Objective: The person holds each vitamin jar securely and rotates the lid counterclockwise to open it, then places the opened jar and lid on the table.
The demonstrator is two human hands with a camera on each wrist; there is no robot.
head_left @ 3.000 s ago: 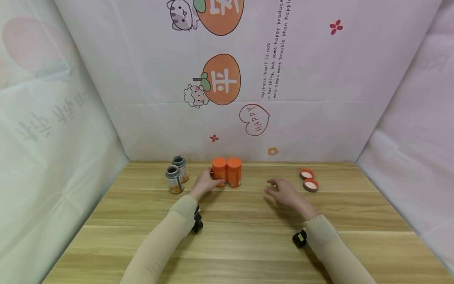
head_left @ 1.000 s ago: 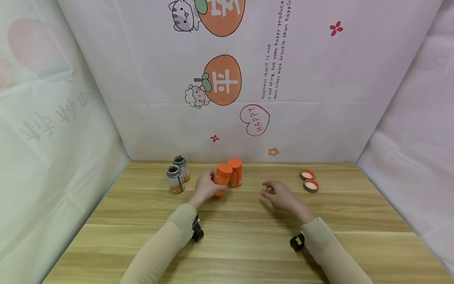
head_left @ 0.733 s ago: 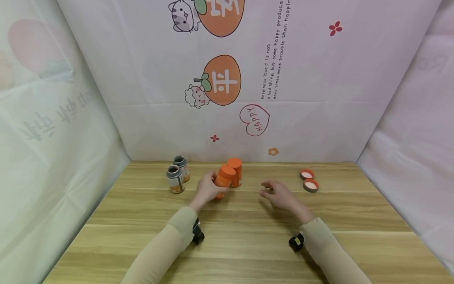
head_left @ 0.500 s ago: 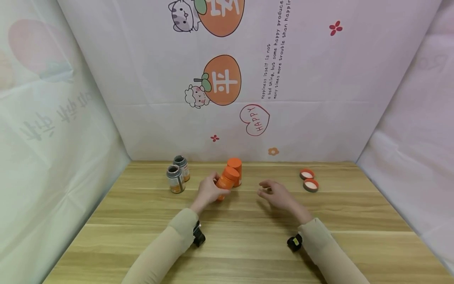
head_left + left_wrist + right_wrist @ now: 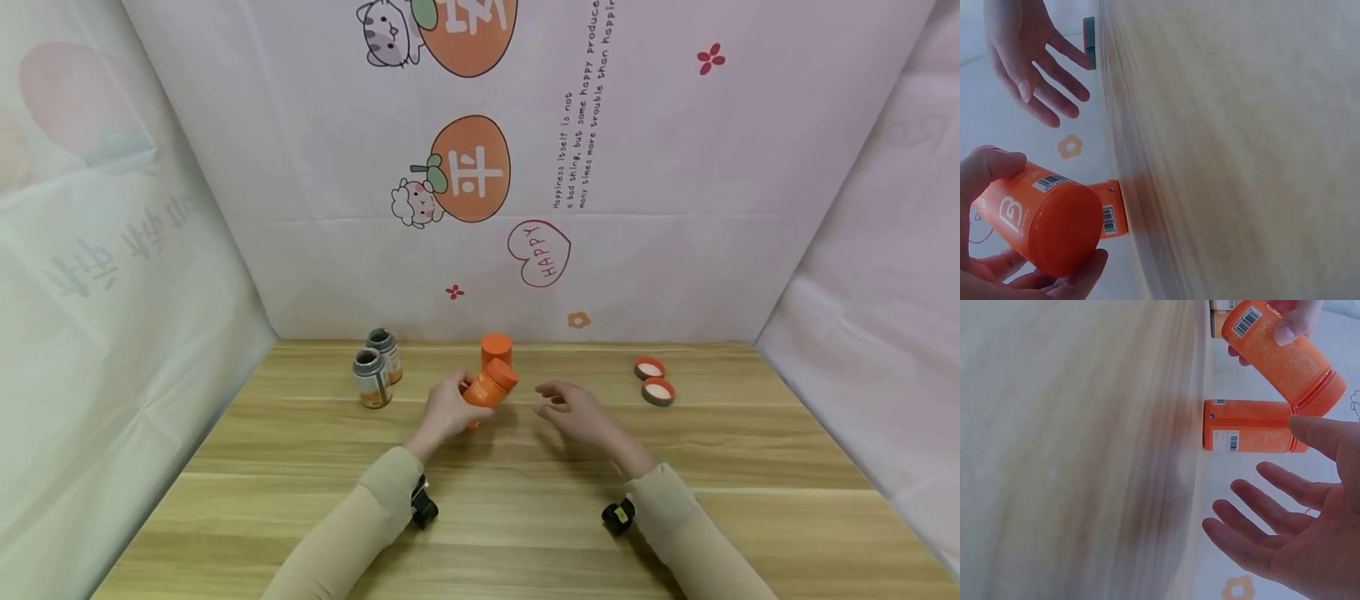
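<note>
My left hand (image 5: 447,410) grips an orange capped bottle (image 5: 489,385) by its body, thumb on one side and fingers curled round the other. The bottle is tilted, its cap toward the right hand, and is raised off the table; its flat base (image 5: 1067,230) faces the left wrist camera. Behind it a second orange bottle (image 5: 1250,426) stands upright on the table, its lower part hidden in the head view. My right hand (image 5: 583,414) hovers to the right of both bottles, fingers spread and palm turned toward them, holding nothing.
Two uncapped grey jars (image 5: 372,379) with white-and-orange labels stand at the back left. At the back right lie two orange-and-grey lids (image 5: 657,392), white insides up. A printed white cloth (image 5: 645,267) hangs behind the wooden table (image 5: 517,533), with cloth sides left and right.
My left hand has lifted one orange bottle from beside the other, moved it toward me and right, and tilted it rightward. My right hand has drifted left toward it.
</note>
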